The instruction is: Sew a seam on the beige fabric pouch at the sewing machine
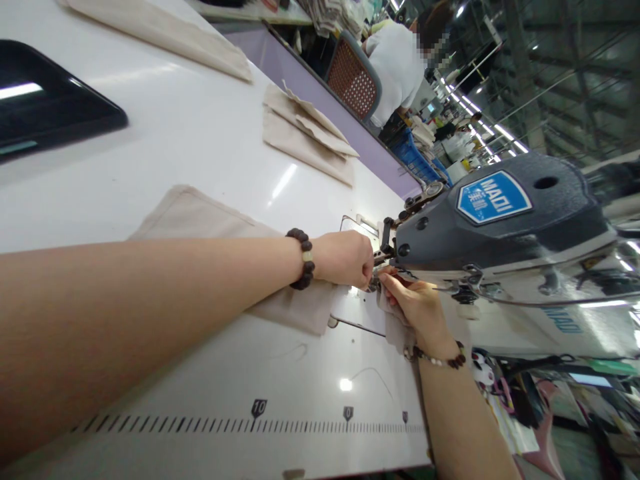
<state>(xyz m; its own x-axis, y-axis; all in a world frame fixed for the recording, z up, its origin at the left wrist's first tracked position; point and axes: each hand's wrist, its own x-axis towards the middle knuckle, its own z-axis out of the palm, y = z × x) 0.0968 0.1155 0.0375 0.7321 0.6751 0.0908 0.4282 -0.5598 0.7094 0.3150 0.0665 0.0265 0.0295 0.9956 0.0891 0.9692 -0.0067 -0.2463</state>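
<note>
A grey sewing machine head [500, 220] reaches in from the right, its needle area just above the table. My left hand [345, 259] is closed, knuckles up, right beside the presser foot; whatever its curled fingertips hold is hidden. Beneath that wrist and forearm lies a beige fabric piece [200, 212], flat on the table. My right hand [417, 307] pinches beige cloth [395, 323] between thumb and fingers, close to the needle area. Part of this cloth hangs below the fingers, and I cannot tell whether both fabrics are joined.
On the white table [200, 373] are a folded beige fabric stack [305, 133], another beige strip [165, 37] and a dark glossy panel [55, 100]. A printed ruler scale [225, 425] runs along the near edge. Beyond, a person [397, 67] sits on a brown chair [354, 77] near a blue crate [415, 157].
</note>
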